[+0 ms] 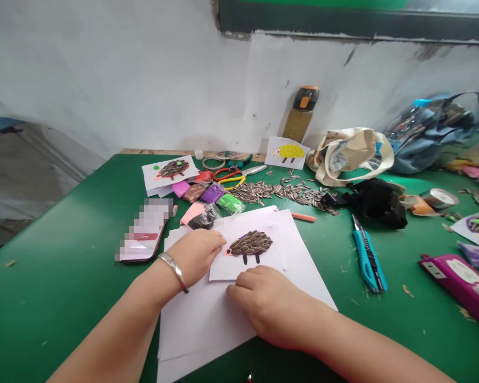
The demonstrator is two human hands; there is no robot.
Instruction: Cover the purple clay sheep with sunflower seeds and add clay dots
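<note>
A small white card [219, 268] lies on a stack of larger white paper [199, 330]. It carries a hedgehog [251, 243] whose body is covered in overlapping striped sunflower seeds, with a pink snout and two dark legs. My left hand [193, 256], a silver bracelet at its wrist, rests flat with fingers stretched toward the card's left edge. At the lower edge of the card my right hand [265, 298] is closed, its fingers curled and facing down. Whatever those fingers may hold is hidden beneath them.
Loose sunflower seeds [259, 191], clay packets [213, 194], scissors [239, 173] and another hedgehog card [170, 173] lie behind the paper. A phone [146, 234] is at left; a teal utility knife [369, 260] and magenta case [459, 282] are at right. Bags [353, 154] and a bottle [301, 114] stand by the wall.
</note>
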